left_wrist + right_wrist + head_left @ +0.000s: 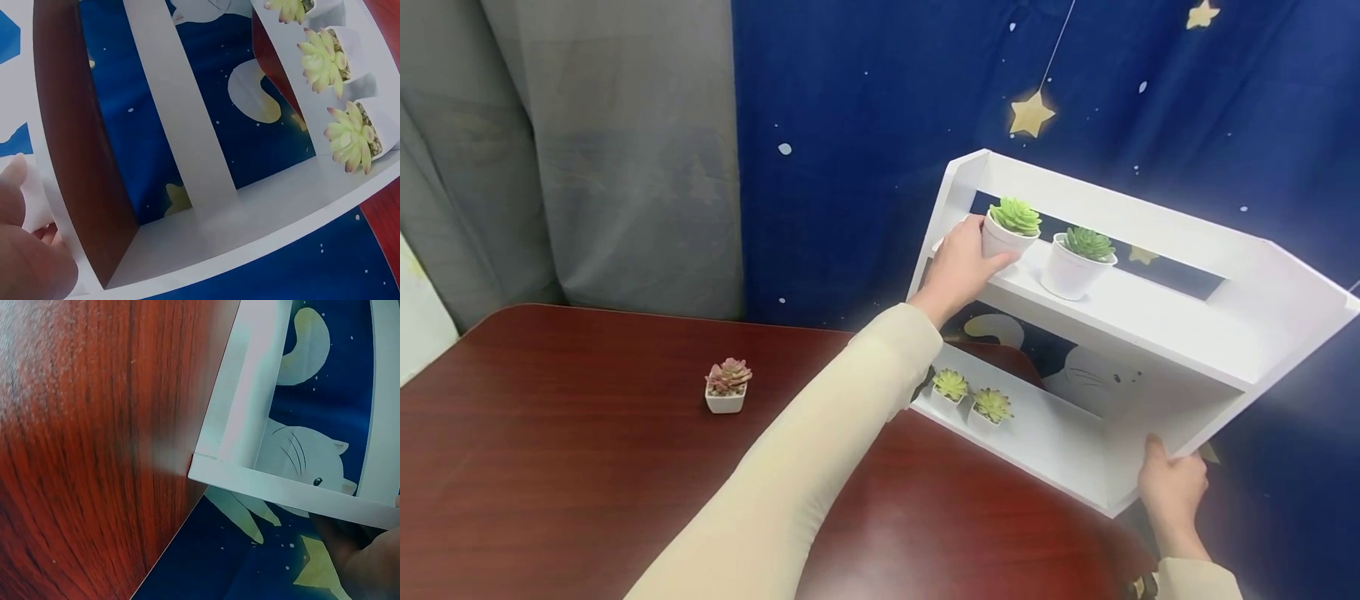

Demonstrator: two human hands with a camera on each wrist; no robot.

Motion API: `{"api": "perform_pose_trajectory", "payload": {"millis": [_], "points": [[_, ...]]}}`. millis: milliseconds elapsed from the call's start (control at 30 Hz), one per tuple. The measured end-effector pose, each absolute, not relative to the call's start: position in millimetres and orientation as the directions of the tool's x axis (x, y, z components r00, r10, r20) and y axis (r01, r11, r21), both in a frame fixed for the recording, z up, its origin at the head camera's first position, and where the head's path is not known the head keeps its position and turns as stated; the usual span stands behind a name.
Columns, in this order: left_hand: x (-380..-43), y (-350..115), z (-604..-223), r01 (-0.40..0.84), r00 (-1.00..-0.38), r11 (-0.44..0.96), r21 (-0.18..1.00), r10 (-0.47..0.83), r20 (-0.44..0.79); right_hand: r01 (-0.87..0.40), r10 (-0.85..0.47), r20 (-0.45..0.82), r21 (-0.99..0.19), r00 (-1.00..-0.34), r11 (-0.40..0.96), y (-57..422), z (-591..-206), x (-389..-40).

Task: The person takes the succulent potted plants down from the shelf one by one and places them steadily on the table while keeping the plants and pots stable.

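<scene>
1. We have the white two-tier shelf [1157,312] slanting across the right half of the frame; we cannot tell whether its whole base rests on the dark red worktop [587,483].
2. Our left hand [958,262] holds the bright green potted succulent [1006,237] at the left of the upper tier, thumb across the front of the pot and fingers round its left side, probably gripping the rigid pot to spare the leaves.
3. Our right hand [1176,487] grips the shelf's side panel at lower right, likely to steady the frame.
4. Our left forearm [820,450] reaches diagonally from the bottom edge up to the shelf; our right arm enters low at bottom right, its hand upright against the panel.
5. The darker green potted succulent [1078,262] stands just right of the held pot, apart from it.
6. The left-wrist view shows three small pale-green succulents [350,137] lined up on the lower tier, presumably spaced for display.
7. The pink potted succulent [727,387] sits alone on the worktop, left of centre.
</scene>
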State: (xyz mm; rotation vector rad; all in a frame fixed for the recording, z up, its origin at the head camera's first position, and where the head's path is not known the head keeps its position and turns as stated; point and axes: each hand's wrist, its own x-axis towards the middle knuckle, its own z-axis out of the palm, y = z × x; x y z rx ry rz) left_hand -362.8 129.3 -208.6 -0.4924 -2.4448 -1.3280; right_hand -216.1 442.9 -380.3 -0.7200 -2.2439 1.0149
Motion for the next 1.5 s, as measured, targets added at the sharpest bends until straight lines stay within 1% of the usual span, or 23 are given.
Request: {"api": "perform_pose_trajectory", "payload": {"millis": [133, 333, 467, 667, 900, 1133, 1333, 1500], "points": [[-362.1, 130.1, -210.1, 0.42, -0.9, 0.535, 0.733, 0.139, 0.414, 0.239, 0.668, 0.266, -0.791, -0.695, 0.563, 442.1, -380.9, -216.3], [-360.8, 127.6, -212.9, 0.454, -0.883, 0.554, 0.697, 0.175, 0.436, 0.242, 0.664, 0.265, -0.786, -0.699, 0.569, 443.0, -382.7, -216.4], [-360.8, 124.2, -212.6, 0.479, -0.873, 0.517, 0.709, 0.199, 0.445, 0.239, 0.662, 0.273, -0.782, -0.698, 0.575, 443.4, -381.7, -216.1], [-361.0, 118.2, -210.7, 0.491, -0.87, 0.434, 0.755, 0.197, 0.452, 0.231, 0.662, 0.28, -0.785, -0.695, 0.575, 441.1, -379.1, -217.1], [-358.6, 117.0, -211.9, 0.499, -0.867, 0.408, 0.765, 0.214, 0.451, 0.241, 0.667, 0.268, -0.787, -0.696, 0.567, 442.1, -380.4, -217.3], [-349.1, 113.3, -210.1, 0.52, -0.854, 0.333, 0.786, 0.206, 0.478, 0.238, 0.672, 0.283, -0.784, -0.685, 0.573, 445.2, -383.8, -216.0], [-342.9, 105.6, -205.8, 0.523, -0.852, 0.333, 0.785, 0.184, 0.489, 0.244, 0.667, 0.289, -0.773, -0.687, 0.585, 445.5, -383.7, -217.2], [-340.4, 94.8, -202.3, 0.546, -0.837, 0.334, 0.768, 0.181, 0.516, 0.25, 0.665, 0.287, -0.767, -0.69, 0.591, 443.7, -382.2, -217.8]]}}
